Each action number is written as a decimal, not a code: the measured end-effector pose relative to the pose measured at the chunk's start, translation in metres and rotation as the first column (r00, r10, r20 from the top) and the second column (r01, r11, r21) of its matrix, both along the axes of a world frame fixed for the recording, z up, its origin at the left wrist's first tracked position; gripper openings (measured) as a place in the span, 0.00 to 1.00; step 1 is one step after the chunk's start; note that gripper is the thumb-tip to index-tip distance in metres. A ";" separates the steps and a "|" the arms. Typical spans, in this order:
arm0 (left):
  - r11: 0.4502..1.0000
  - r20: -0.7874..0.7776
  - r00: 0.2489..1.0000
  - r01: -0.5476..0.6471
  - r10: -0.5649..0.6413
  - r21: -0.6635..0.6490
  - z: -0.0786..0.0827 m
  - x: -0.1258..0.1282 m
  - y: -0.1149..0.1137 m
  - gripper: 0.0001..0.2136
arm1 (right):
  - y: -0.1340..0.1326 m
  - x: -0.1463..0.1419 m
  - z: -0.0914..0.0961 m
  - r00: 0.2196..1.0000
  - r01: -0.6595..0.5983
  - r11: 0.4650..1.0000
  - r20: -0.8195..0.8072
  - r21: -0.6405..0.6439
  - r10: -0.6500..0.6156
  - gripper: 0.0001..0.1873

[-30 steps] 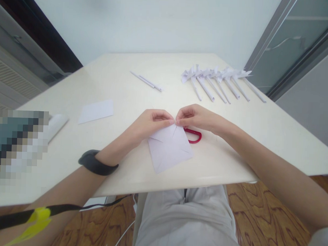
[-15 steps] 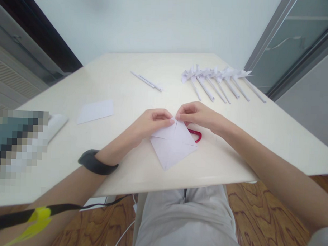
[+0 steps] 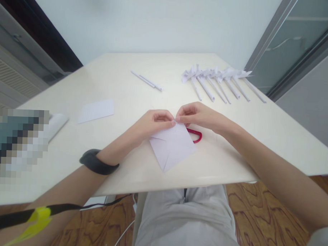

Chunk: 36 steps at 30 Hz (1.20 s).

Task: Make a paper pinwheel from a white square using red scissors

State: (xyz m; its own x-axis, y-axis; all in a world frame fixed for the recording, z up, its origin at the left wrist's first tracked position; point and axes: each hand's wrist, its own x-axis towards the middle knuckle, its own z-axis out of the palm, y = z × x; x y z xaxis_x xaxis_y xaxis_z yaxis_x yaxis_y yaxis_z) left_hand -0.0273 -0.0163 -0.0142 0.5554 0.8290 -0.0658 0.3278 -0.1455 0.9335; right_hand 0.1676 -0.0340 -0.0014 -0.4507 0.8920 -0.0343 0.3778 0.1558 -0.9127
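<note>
White paper square point(image 3: 179, 148): it is over the front part of the counter point(image 3: 221, 168), one corner pointing to the person; whether it fully touches the surface, I cannot tell.
Left hand point(image 3: 156, 119): thumb and fingers pinch the far corner from the left.
Right hand point(image 3: 197, 112): thumb and fingers are pressed together on this same corner from the right, almost meeting the other hand.
Corner lines: compared with half a second ago, the paper square seems turned a little; the line at the near corner shows longer, and the far one is no more clear between the fingers.
Work at the far corner: I judge it is not finished, since both hands remain occupied there.
Red loop handle point(image 3: 195, 131): partly covered by the paper square.
Paper pinwheels point(image 3: 226, 74): they lie in a row farther back, untouched.
</note>
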 end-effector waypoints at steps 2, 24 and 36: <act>1.000 0.001 1.000 0.011 -0.011 -0.008 0.000 0.000 0.000 0.08 | 0.001 0.000 -0.001 1.000 0.006 1.000 0.028 0.023 -0.007 0.09; 1.000 0.001 1.000 -0.031 0.031 0.003 -0.002 -0.002 0.002 0.07 | 0.001 -0.003 -0.004 0.976 0.017 0.994 0.214 0.104 -0.039 0.09; 0.999 0.029 0.999 -0.021 0.022 -0.038 0.002 0.000 0.000 0.05 | 0.002 -0.001 -0.005 0.981 0.022 0.991 0.190 0.131 -0.047 0.08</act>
State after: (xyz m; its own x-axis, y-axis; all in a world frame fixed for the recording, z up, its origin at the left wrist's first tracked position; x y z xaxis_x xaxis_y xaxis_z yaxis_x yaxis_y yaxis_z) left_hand -0.0272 -0.0167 -0.0120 0.5397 0.8379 -0.0814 0.3028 -0.1030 0.9475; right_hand 0.1662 -0.0321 -0.0059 -0.4160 0.9094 -0.0017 0.5510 0.2506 -0.7960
